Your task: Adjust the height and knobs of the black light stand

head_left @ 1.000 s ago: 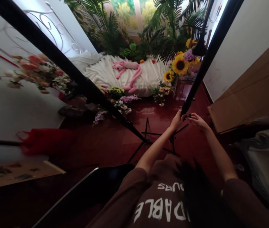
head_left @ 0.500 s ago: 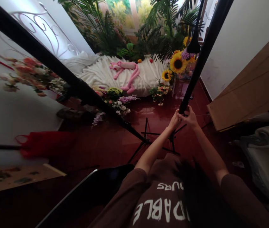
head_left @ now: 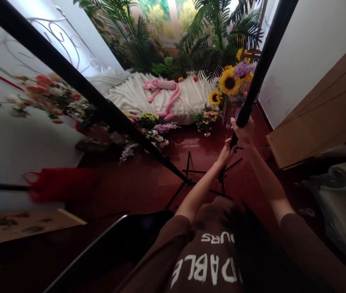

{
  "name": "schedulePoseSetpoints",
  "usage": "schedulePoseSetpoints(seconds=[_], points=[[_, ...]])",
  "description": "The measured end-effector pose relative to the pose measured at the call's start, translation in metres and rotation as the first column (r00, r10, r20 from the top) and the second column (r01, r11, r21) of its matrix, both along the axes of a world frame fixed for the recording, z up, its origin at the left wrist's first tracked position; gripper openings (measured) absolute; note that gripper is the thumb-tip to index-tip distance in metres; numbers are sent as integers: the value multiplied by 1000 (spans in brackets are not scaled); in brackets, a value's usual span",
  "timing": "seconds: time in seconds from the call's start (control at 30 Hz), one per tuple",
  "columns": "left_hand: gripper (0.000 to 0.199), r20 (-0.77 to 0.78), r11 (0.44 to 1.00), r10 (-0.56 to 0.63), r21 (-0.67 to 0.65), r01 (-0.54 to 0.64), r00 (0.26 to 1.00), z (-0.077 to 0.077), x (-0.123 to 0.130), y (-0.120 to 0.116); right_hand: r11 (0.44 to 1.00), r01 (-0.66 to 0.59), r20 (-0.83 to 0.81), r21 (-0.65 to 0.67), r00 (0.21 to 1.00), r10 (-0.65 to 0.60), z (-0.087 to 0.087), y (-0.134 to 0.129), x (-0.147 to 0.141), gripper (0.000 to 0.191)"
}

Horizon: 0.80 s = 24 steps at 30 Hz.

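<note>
A black light stand (head_left: 263,69) rises on the right, its pole slanting up to the top edge; tripod legs (head_left: 222,185) spread on the floor below. My right hand (head_left: 245,131) is closed around the thick upper tube. Just beneath it, my left hand (head_left: 227,153) grips the thinner pole section near a small knob (head_left: 239,148). The left fingers are partly hidden behind the pole. A second black stand (head_left: 121,122) slants across the left side, apart from both hands.
A pink plush toy (head_left: 164,85) lies on white draped cloth (head_left: 188,101) among artificial flowers and palms. Sunflowers (head_left: 229,81) stand behind the right pole. A brown board (head_left: 322,106) leans at right. A red bag (head_left: 57,184) and a black panel (head_left: 124,240) are at left.
My right hand has moved up from the joint beside my left hand and now wraps the thicker tube. My left hand stays low on the pole. A dark hanging object beside the pole no longer shows.
</note>
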<state>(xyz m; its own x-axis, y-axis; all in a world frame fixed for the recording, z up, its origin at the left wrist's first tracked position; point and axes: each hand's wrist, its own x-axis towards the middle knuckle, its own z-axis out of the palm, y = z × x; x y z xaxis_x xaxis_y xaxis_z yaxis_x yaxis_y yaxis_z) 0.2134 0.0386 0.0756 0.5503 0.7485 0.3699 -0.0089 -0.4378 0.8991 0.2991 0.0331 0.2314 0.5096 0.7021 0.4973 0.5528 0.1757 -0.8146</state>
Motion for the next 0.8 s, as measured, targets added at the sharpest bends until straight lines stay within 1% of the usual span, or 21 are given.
schedulePoseSetpoints(seconds=[0.07, 0.13, 0.2, 0.3, 0.37, 0.43, 0.5, 0.57, 0.63, 0.67, 0.7, 0.73, 0.8], points=[[48, 3, 1000, 17, -12, -17, 1000, 2, 0, -1, 999, 33, 52, 24, 998, -34, 22, 6, 6, 33], [43, 21, 999, 51, -15, -51, 998, 4, 0, -3, 998, 62, 87, 29, 994, -64, 36, 9, 8, 30], [39, 41, 996, 86, -12, -85, 995, 5, 1, -5, 998, 60, 103, 23, 993, -62, 44, 10, 8, 29], [35, 58, 994, 108, -22, -107, 992, 7, 2, -7, 999, 53, 94, -3, 994, -53, 49, 5, 6, 31], [33, 70, 994, 111, -30, -109, 991, 8, 2, -8, 1000, -12, 73, -28, 997, 14, 51, -1, 10, 37], [32, 85, 994, 110, -31, -108, 990, 7, 2, -8, 986, -155, 44, -68, 986, 158, 50, -12, 21, 44], [31, 101, 994, 111, -28, -109, 989, 6, 3, -8, 943, -295, 1, -155, 954, 299, 42, -28, 37, 51], [31, 112, 994, 110, -27, -108, 988, 4, 3, -8, 883, -362, -43, -298, 929, 367, 24, -48, 55, 47], [31, 116, 994, 106, -30, -104, 987, 2, 4, -8, 811, -359, -45, -462, 923, 383, -1, -70, 71, 33], [31, 116, 994, 104, -33, -101, 988, 1, 4, -8, 782, -330, -33, -529, 928, 370, -15, -80, 76, 27], [31, 114, 994, 101, -38, -98, 988, 0, 4, -7, 762, -295, -16, -576, 936, 350, -28, -89, 80, 25], [31, 113, 995, 97, -42, -93, 989, 0, 4, -7, 751, -278, -8, -600, 940, 341, -40, -97, 82, 26], [32, 113, 995, 90, -46, -85, 990, -1, 4, -7, 755, -274, -1, -595, 940, 341, -59, -108, 83, 34]])
